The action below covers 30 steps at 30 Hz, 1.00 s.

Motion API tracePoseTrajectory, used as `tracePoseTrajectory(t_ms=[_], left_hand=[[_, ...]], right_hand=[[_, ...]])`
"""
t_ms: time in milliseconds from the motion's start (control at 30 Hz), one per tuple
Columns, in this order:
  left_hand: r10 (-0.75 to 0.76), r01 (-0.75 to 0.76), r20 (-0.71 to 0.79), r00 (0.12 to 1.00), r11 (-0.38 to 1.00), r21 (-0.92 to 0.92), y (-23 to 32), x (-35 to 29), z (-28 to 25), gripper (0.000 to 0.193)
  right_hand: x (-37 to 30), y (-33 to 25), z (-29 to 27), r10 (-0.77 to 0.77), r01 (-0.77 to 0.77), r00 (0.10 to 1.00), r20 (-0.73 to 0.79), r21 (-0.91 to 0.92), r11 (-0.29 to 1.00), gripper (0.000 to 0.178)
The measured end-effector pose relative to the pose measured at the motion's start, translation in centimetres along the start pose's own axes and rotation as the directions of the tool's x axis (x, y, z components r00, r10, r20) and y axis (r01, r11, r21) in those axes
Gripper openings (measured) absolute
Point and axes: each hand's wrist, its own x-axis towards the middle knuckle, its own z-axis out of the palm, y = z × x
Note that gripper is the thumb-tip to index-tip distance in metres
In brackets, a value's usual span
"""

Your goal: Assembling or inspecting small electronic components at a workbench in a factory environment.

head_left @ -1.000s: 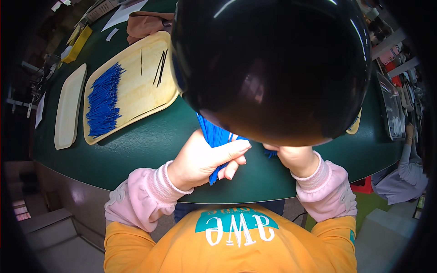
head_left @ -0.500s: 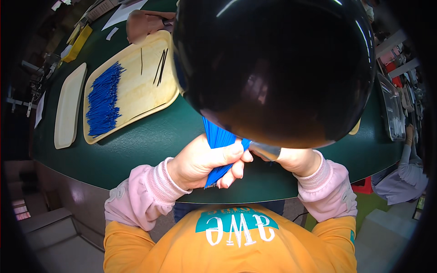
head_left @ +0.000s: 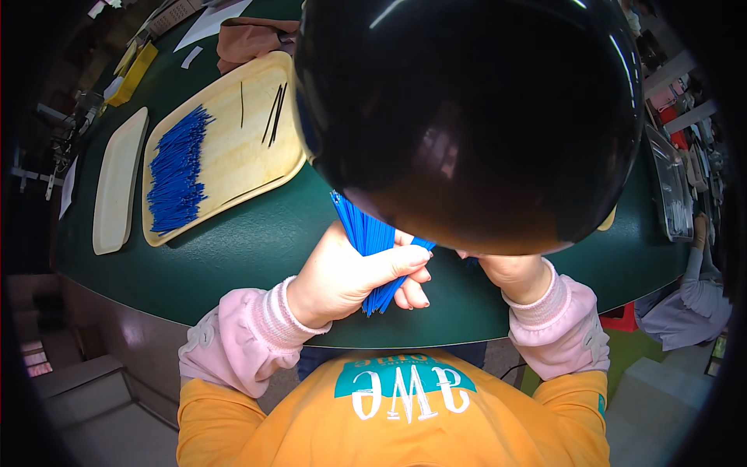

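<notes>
At the near edge, an orange shirt (head_left: 311, 428) is worn, with pink sleeves (head_left: 237, 338) gathered at both wrists. Just beyond the edge of the green counter (head_left: 257, 272), a bundle of blue strands (head_left: 367, 232) is grasped by the left hand (head_left: 352, 268), the thumb laid across it; the strands are fanned at the upper end and slanted out below the fingers. The right hand (head_left: 517, 274) is set to the right of the bundle, its fingers mostly hidden under a glossy black dome (head_left: 467, 124), so whether anything is gripped there cannot be told. Much of the counter's middle is covered from view by the dome. Farther left, a heap of blue strands (head_left: 177, 175) and some black strands (head_left: 275, 117) are held in a cream tray (head_left: 241, 156), beside which a narrow tray (head_left: 117, 191) is placed. Beyond them, a brown cloth (head_left: 250, 43) and a yellow bin (head_left: 137, 74) are seen.
</notes>
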Motion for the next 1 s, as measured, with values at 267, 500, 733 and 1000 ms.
tracePoseTrajectory(t_ms=[267, 500, 733, 1000], left_hand=[[-0.005, 0.005, -0.004, 1.0, 1.0, -0.03, 0.0, -0.1, -0.2, 0.013], [-0.104, 0.135, 0.137, 0.985, 0.962, -0.239, -0.5, 0.1, -1.0, 0.017], [-0.009, 0.009, 0.006, 1.0, 0.999, 0.038, -0.5, 0.1, -0.3, 0.017], [0.0, 0.0, -0.033, 0.999, 1.0, 0.004, -0.1, 0.0, 0.1, 0.014]], right_hand=[[-0.1, 0.4, -0.4, 0.034, -0.036, 0.999, 0.041, 0.048, 0.998, 0.018], [0.9, -1.4, 1.1, 0.246, -0.248, 0.955, 0.164, -0.012, 0.969, 0.015], [0.5, -0.9, 1.5, 0.086, -0.082, 0.995, 0.043, -0.093, 0.992, 0.009], [0.2, -0.4, 0.0, -0.042, 0.023, 0.991, -0.131, -0.144, 0.989, 0.015]])
